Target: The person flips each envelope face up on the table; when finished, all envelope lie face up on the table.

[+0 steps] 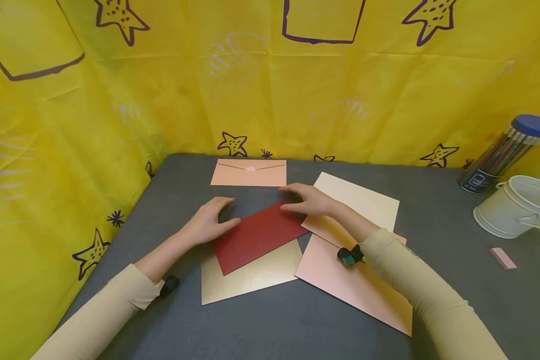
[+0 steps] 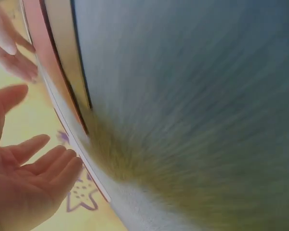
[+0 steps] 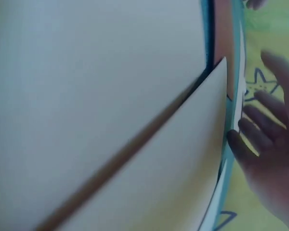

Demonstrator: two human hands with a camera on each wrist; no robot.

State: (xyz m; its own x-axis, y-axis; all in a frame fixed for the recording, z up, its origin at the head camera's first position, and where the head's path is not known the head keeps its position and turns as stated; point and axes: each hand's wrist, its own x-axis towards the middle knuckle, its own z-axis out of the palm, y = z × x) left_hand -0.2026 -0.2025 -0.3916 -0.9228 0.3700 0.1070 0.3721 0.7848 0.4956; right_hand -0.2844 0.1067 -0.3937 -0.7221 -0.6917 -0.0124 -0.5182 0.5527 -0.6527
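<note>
So the dark red paper piece [image 1: 261, 236] is lying at an angle mid-table, partly covering a gold one [image 1: 252, 280] that's sticking out on the near side. The left hand [image 1: 210, 221] is reaching over its left end, fingers spread wide and gripping nothing, with the thumb pointing across the red edge. The right hand [image 1: 311, 201] is hanging over the far right end, fingers relaxed and loosely bent, thumb well apart from them, also not holding anything. I can't tell if either thumb is actually touching the paper. Under and beside the right forearm, a cream piece [image 1: 357, 197] is sitting on the far side and a pink one [image 1: 342, 280] on the near side. A peach envelope [image 1: 248, 175] is resting at the far edge, sticker showing. Over on the right, a pink eraser [image 1: 503, 258] is lying near a white bucket [image 1: 506, 212], with a pencil jar [image 1: 479, 180] leaning in view just beyond.
</note>
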